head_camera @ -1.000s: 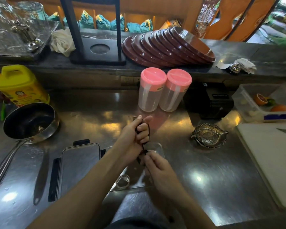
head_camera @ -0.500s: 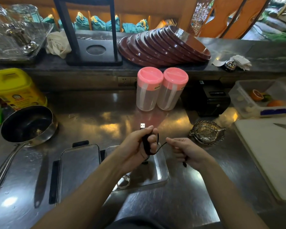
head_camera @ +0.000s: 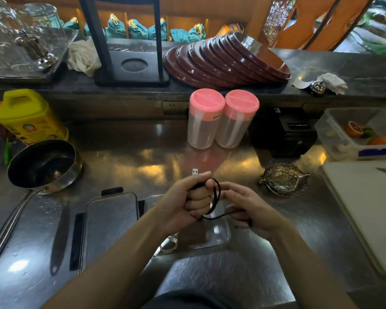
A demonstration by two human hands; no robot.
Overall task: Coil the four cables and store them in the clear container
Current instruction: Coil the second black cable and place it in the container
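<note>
Black thin cable [head_camera: 216,197] loops round your left hand [head_camera: 185,202], which grips it, silver plug [head_camera: 195,171] poking up at the far side. Your right hand [head_camera: 252,211] pinches the tail, which runs left to right between your hands. Directly below them sits the clear rectangular container [head_camera: 223,239], a white coil [head_camera: 171,243] already inside, on the scratched steel counter [head_camera: 243,275].

Lid [head_camera: 110,224] left of container [head_camera: 221,238], saucepan [head_camera: 42,165] further left.
</note>
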